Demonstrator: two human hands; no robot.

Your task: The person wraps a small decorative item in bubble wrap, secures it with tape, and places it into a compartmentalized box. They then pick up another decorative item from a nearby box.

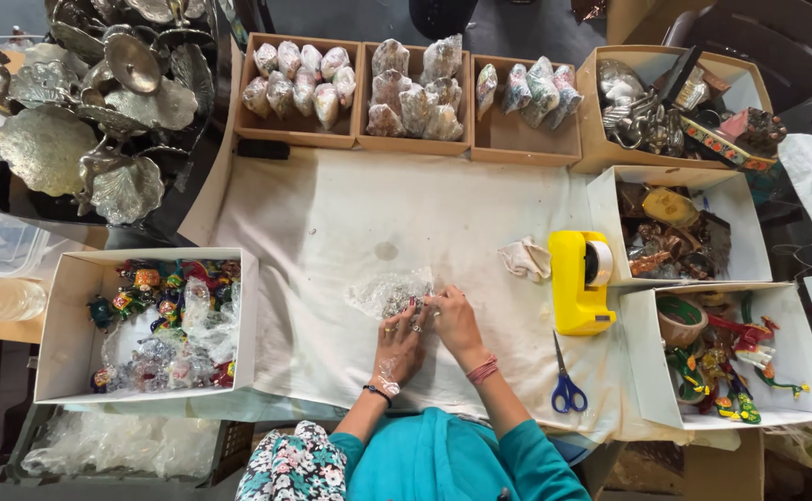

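Note:
Both of my hands rest close together at the front middle of a white cloth [332, 213] spread over the table. My left hand [399, 351] presses down on a small object wrapped in clear bubble wrap [389, 291]. My right hand [454, 317] pinches the right end of that same wrap. The object inside is small and dark, and I cannot tell what it is. A crumpled bit of white paper [525, 257] lies just to the right of my hands.
A yellow tape dispenser [580, 278] and blue-handled scissors [567, 382] lie right of my hands. White boxes of colourful figurines [160, 320] [721, 357] flank the cloth. Cardboard trays of wrapped items [299, 83] line the back. Silver metal leaf dishes [100, 102] pile at the back left.

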